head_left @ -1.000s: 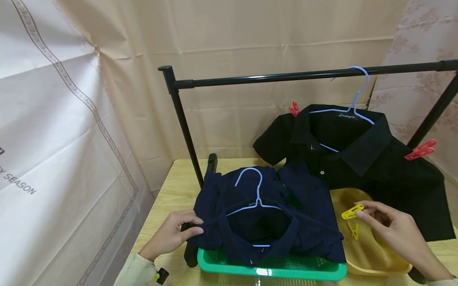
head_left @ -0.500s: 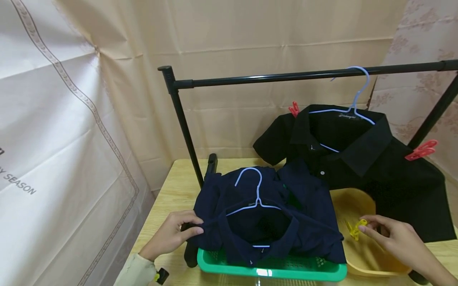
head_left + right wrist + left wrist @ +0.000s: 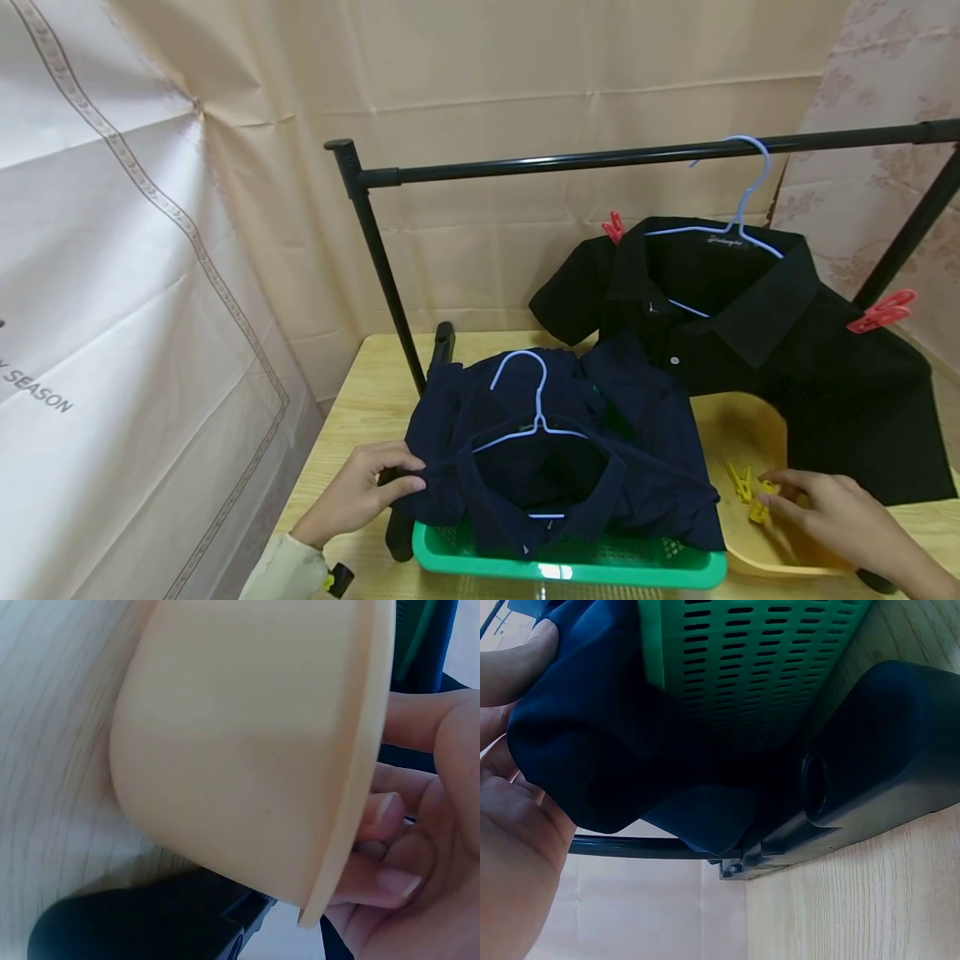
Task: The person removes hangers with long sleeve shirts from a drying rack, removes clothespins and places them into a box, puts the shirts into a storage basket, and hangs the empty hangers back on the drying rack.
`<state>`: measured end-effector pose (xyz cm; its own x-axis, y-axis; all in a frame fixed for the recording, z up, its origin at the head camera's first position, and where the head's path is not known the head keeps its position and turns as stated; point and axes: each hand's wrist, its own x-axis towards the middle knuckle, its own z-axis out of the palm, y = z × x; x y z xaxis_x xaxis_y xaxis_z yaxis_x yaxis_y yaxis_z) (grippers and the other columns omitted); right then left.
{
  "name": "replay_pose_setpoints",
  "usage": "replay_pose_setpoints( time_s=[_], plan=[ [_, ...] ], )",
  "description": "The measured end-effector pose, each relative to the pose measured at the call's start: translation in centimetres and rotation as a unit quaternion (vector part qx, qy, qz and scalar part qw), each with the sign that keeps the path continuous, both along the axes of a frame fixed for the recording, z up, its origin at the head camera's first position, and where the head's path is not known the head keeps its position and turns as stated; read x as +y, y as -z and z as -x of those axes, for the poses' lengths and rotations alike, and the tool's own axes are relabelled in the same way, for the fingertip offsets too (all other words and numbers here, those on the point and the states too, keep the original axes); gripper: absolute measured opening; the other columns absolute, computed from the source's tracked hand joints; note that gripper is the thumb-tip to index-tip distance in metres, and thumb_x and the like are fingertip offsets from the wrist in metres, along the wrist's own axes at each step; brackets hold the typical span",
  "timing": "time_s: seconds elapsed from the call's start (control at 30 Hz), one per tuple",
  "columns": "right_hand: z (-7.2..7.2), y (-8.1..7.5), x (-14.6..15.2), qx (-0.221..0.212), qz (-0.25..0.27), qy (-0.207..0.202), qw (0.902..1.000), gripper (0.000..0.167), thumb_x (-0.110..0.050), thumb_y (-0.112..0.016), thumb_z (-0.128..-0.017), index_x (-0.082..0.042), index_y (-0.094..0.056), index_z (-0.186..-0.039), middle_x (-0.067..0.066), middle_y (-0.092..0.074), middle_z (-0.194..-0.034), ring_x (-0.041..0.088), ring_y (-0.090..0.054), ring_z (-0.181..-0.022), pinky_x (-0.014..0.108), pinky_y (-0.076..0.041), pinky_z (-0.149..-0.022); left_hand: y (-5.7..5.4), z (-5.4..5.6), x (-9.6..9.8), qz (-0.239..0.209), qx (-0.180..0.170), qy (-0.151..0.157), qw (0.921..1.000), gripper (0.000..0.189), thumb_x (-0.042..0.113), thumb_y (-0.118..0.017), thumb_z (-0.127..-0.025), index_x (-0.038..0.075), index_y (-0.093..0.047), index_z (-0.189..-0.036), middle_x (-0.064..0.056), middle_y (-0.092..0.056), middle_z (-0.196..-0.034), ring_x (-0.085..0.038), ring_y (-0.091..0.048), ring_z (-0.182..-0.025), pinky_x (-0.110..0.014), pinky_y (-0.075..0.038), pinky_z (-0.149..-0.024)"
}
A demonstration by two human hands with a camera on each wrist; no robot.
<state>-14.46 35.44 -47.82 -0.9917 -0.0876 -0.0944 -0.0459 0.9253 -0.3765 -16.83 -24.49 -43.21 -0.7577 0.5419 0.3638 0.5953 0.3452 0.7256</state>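
A navy collared shirt (image 3: 555, 533) with a light blue hanger (image 3: 540, 400) in its neck lies over a green basket (image 3: 637, 573). My left hand (image 3: 367, 487) pinches the shirt's left end between thumb and fingers; the left wrist view shows the dark cloth (image 3: 592, 712) bunched at the fingertips. Inside the yellow basin (image 3: 727, 417), my right hand (image 3: 832, 508) pinches a yellow clothespin (image 3: 760, 510). Another yellow clothespin (image 3: 738, 482) lies just left of it. In the right wrist view the basin's wall (image 3: 247, 750) hides the right fingertips.
Behind stands a black clothes rack (image 3: 525, 165). A black shirt (image 3: 720, 333) hangs from it on a blue hanger (image 3: 750, 192), with red clothespins (image 3: 881, 312) at both shoulders. The rack's foot (image 3: 885, 750) runs beside the basket on the wooden table (image 3: 360, 392).
My right hand has lowered the yellow clothespin deeper into the basin, beside the other one. The left hand keeps its grip on the navy shirt, and the view has shifted slightly.
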Motion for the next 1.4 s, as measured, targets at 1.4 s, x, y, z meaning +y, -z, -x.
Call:
replay_pose_setpoints(
  time_s=[1.4],
  plan=[
    [-0.6, -4.3, -6.2, 0.254, 0.108, -0.166, 0.9468, 0.02, -0.008, -0.07, -0.098, -0.023, -0.077, -0.111, -0.022, -0.062, -0.088, -0.004, -0.049, -0.069, 0.021, -0.042, -0.057, -0.1, -0.3, -0.1, 0.008, -0.007, -0.009, 0.9999, 0.017, 0.007, -0.074, -0.094, 0.018, -0.078, -0.107, 0.012, -0.069, -0.092, -0.006, -0.055, -0.07, -0.026, -0.049, -0.06]
  ],
)
